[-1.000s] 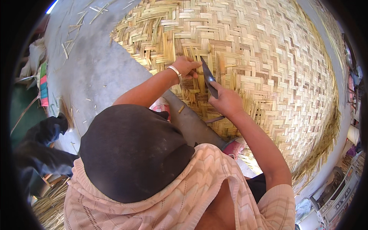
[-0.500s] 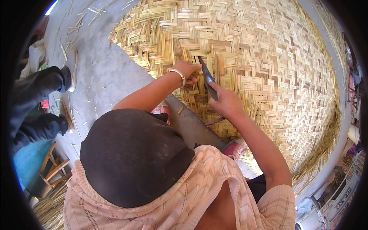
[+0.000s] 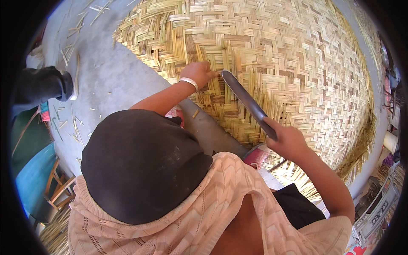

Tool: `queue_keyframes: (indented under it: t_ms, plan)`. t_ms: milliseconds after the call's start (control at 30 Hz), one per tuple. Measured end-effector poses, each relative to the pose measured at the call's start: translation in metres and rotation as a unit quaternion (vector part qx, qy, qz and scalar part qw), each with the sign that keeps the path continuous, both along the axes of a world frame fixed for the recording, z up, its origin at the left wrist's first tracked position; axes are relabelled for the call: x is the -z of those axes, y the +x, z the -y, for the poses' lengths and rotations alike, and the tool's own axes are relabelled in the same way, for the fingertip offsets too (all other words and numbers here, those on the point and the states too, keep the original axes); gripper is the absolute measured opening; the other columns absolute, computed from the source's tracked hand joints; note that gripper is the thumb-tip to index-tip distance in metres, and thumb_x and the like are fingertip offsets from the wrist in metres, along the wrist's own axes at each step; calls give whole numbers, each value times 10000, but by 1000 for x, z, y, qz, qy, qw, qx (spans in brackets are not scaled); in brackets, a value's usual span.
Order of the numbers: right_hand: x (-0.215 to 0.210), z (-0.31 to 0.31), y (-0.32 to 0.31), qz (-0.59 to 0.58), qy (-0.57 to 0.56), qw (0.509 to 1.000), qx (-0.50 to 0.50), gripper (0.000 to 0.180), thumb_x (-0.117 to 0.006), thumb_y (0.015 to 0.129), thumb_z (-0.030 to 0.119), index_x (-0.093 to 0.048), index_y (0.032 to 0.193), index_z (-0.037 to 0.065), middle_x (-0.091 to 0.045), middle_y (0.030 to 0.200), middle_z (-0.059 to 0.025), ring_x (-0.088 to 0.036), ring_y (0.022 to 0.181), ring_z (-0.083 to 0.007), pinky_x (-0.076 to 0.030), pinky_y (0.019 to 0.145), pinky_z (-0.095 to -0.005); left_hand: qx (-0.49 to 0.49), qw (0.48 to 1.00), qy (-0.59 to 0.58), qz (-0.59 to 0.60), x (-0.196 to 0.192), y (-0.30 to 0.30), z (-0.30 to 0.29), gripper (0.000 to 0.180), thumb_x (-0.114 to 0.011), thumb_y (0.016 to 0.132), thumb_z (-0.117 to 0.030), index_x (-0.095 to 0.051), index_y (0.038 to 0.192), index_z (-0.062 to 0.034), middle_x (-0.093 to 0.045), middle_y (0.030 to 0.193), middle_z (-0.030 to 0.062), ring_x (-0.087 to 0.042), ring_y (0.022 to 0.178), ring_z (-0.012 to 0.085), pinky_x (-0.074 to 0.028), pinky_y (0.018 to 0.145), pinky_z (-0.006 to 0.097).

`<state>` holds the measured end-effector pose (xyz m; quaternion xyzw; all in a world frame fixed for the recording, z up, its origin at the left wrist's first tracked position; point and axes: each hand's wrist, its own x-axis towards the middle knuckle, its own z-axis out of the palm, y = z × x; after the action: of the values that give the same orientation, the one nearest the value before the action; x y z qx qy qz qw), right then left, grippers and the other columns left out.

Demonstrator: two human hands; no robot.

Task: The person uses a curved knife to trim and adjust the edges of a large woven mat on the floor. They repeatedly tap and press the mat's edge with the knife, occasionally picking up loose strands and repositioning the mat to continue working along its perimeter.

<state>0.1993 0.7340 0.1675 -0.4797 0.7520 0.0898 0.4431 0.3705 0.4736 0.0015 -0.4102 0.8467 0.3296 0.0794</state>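
A large woven mat [image 3: 293,85] of pale and brown flat strips spreads before me. My right hand [image 3: 288,139] is closed round the near end of a long, dark, flat metal blade [image 3: 248,100]. The blade slants up and left over the mat, its rounded tip just right of my left hand. A thin dark end sticks out below the right fist. My left hand [image 3: 198,74], with a pale bangle at the wrist, is closed at the mat's left part, fingertips pinched together. What lies between those fingertips is too small to make out.
Loose straw bits [image 3: 73,36] lie on the grey floor [image 3: 106,72]. Another person's dark-trousered leg and shoe [image 3: 46,85] stand at the left, near a wooden chair [image 3: 59,187]. A red and white shoe [image 3: 257,156] touches the mat's near edge. Metal vehicle parts [image 3: 376,210] sit at the lower right.
My right hand has moved right and toward me with the blade, showing more of its length. My left hand has shifted slightly left. The other person's nearer leg has left its spot.
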Motion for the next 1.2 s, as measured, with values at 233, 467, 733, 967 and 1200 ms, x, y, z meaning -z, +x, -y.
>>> queue_keyframes:
  t_ms: [233, 467, 733, 967, 1200]
  plan:
    - [-6, -44, -19, -3, -40, 999, 26, 693, -590, 828, 226, -303, 1445, 94, -666, 837, -234, -649, 763, -428, -514, 691, -525, 33, 986, -73, -143, -5, -11, 17, 434, -616, 916, -339, -573, 1270, -92, -613, 1261, 100, -643, 1041, 257, -503, 896, 395]
    - [6, -54, -37, -128, -161, 963, -176, 588, -594, 797, 133, -452, 1366, 99, -558, 828, -102, -620, 681, -282, -516, 570, -419, 470, 840, -258, 83, -45, -81, 74, 456, -481, 977, -434, -539, 1351, -181, -309, 1560, 84, -194, 1475, 267, -215, 1151, 519]
    - [11, -35, -51, -111, -130, 974, -149, 633, -581, 813, 132, -378, 1413, 139, -578, 942, -149, -639, 759, -319, -525, 620, -449, 542, 804, -108, 220, -92, -143, 74, 315, -693, 847, -389, -624, 906, -87, -657, 947, 87, -638, 936, 293, -484, 809, 425]
    - [59, 15, -69, -63, -121, 983, -125, 552, -545, 858, 205, -450, 1401, 227, -629, 859, -159, -651, 712, -335, -520, 624, -455, 597, 751, -148, 239, -67, -152, 67, 268, -613, 889, -344, -704, 958, -101, -696, 952, 138, -668, 935, 348, -521, 810, 463]
    - [77, 37, -85, 3, -81, 994, -75, 497, -531, 912, 308, -468, 1402, 257, -663, 768, -137, -657, 730, -318, -517, 664, -458, 561, 764, -184, 260, -36, -140, 63, 224, -597, 896, -286, -690, 913, -83, -703, 893, 138, -684, 881, 336, -535, 756, 440]
